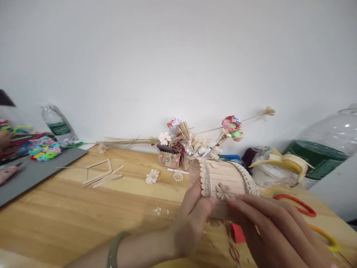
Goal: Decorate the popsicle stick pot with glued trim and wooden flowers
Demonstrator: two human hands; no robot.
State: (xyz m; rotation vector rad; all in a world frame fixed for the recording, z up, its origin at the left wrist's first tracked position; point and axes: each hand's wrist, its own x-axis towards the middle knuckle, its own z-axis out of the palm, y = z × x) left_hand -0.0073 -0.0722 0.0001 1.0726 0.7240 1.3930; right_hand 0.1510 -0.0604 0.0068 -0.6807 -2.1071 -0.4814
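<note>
Left hand (192,219): gripping the pot (227,173) at its left end, thumb on the near side.
Right hand (276,227): fingertips at the right edge of the brown flower (222,191); whether they pinch or only press, I cannot tell.
Pot: tipped on its side over the table (55,230), right of centre, lace (248,176) round its right end.
Right side: red handle (295,205), farther off a banana peel (295,167).
Far side: small basket (169,160) near the wall (178,67).
Left side: pale flower (152,176), then sticks (102,175).
</note>
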